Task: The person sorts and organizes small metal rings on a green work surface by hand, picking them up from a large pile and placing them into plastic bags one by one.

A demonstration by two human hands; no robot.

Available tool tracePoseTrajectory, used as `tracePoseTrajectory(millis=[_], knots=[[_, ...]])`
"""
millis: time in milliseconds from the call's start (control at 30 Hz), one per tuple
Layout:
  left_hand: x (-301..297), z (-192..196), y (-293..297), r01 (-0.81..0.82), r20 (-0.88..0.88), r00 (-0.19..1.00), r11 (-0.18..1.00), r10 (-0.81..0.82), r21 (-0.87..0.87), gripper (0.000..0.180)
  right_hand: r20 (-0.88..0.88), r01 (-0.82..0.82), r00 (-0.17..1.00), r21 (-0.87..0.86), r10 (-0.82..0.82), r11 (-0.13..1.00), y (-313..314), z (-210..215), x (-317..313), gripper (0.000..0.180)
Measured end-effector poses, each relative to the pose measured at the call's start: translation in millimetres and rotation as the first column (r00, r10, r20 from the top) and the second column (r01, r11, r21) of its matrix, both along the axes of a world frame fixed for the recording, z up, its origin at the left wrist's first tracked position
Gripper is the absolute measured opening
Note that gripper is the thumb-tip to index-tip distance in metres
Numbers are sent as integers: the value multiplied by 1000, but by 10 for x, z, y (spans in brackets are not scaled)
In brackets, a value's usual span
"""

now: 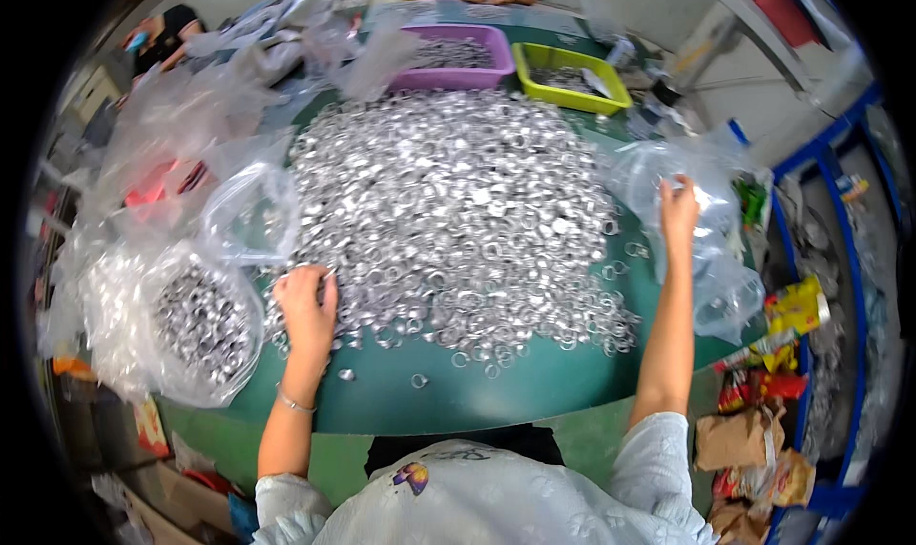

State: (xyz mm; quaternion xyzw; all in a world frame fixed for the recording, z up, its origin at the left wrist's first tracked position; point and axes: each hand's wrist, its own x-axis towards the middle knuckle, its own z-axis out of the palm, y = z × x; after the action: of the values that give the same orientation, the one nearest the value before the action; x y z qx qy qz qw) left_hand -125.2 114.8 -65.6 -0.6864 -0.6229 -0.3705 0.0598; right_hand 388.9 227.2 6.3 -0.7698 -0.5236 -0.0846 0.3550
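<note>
A broad heap of shiny silver metal rings [448, 192] covers the middle of the green table [401, 402]. At the heap's left edge is my left hand [307, 306], fingers curled and thumb near them; whatever they hold is too small and blurred to name. Beside it, a clear plastic bag [243, 373] lies with its mouth toward me, many small metal rings [202, 321] inside. My right hand [679, 209] is over another clear plastic bag [716, 225] right of the heap. Its fingertips point away from me, slightly apart, with nothing visible between them.
Behind the heap stand a purple basin [496, 73] and a yellow-green basin [615, 92], both containing metal pieces. A round clear bag [215, 220] and crumpled plastic sit left. Blue shelving [863, 287] and snack packets [797, 306] line the right. Other people sit at the far side.
</note>
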Motion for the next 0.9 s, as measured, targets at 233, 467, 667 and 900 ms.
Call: tracePoseTrajectory(millis=[233, 467, 667, 900], knots=[[83, 227, -215, 370, 915, 403, 912, 16, -179, 13, -733, -599, 553, -21, 395, 800, -686, 0, -1333, 24], [417, 378, -396, 690, 937, -7, 680, 348, -247, 18, -947, -936, 38, 77, 318, 343, -1143, -175, -2626, 24], [475, 244, -467, 766, 883, -226, 635, 412, -100, 20, -993, -927, -62, 96, 105, 362, -1206, -296, -2945, 15], [458, 241, -561, 595, 881, 458, 695, 118, -403, 15, -1000, -944, 1, -3, -4, 331, -1234, -434, -2860, 21]])
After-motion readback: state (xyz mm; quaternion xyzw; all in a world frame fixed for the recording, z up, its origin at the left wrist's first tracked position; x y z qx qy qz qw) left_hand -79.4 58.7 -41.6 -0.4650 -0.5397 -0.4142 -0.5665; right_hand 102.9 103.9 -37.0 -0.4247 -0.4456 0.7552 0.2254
